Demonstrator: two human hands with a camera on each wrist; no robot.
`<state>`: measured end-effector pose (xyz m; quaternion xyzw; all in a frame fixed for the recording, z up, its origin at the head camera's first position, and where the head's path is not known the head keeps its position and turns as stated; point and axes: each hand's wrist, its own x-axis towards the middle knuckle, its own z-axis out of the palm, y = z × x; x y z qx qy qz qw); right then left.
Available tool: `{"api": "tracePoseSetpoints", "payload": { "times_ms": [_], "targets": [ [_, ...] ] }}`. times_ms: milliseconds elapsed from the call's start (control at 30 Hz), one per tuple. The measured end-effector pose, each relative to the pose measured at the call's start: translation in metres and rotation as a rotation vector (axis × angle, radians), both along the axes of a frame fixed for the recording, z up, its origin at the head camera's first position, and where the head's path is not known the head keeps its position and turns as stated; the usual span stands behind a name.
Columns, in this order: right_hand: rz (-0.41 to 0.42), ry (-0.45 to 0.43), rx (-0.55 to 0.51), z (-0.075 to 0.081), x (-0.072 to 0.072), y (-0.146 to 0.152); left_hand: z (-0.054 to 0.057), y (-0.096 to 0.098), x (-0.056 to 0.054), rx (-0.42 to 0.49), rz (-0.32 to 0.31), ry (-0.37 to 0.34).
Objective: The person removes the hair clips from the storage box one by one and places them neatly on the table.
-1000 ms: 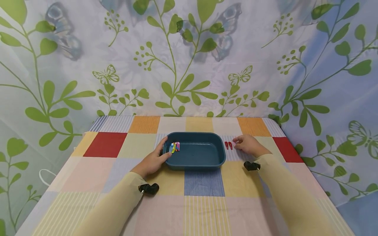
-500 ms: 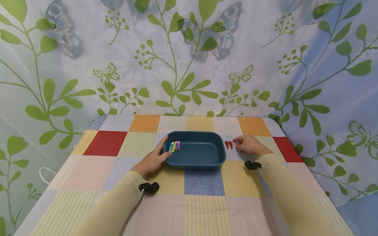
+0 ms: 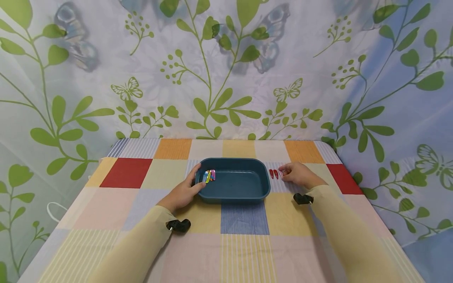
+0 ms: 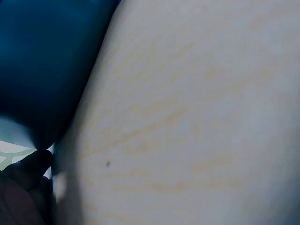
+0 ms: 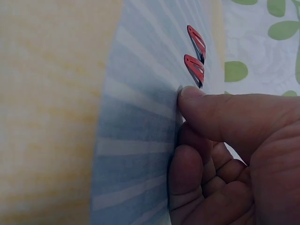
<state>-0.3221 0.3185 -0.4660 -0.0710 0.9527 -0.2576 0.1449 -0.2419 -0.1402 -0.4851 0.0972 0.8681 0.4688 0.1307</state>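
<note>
My left hand (image 3: 182,193) grips the left end of a dark blue plastic tray (image 3: 235,199), thumb at its front left corner and fingers along the outer wall. Several colourful snap hair clips (image 3: 209,176) lie inside at that end. Right of the tray, two red snap hair clips (image 3: 274,174) rest side by side on the cloth. Beside them my right hand (image 3: 299,175) pinches a small pinkish hair clip low at the cloth, mostly hidden by the fingers. In the right wrist view the thumb (image 5: 211,110) points toward the red clips (image 5: 195,68), other fingers curled beneath.
A patchwork-patterned cloth (image 3: 244,259) covers the table. Behind it hangs a leaf-and-butterfly curtain (image 3: 226,70), which also runs along both sides. A white cable (image 3: 53,212) loops at the left table edge. Black wrist cameras (image 3: 179,226) sit on both sleeves.
</note>
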Motion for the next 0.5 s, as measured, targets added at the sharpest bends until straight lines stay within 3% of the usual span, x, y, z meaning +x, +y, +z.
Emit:
{"api": "tracePoseSetpoints", "payload": {
  "times_ms": [500],
  "targets": [
    [-0.011,-0.001,-0.02,0.0019,0.0037,-0.0029,0.0023,0.0002,0.0011,-0.001,0.0,0.002]
  ]
}}
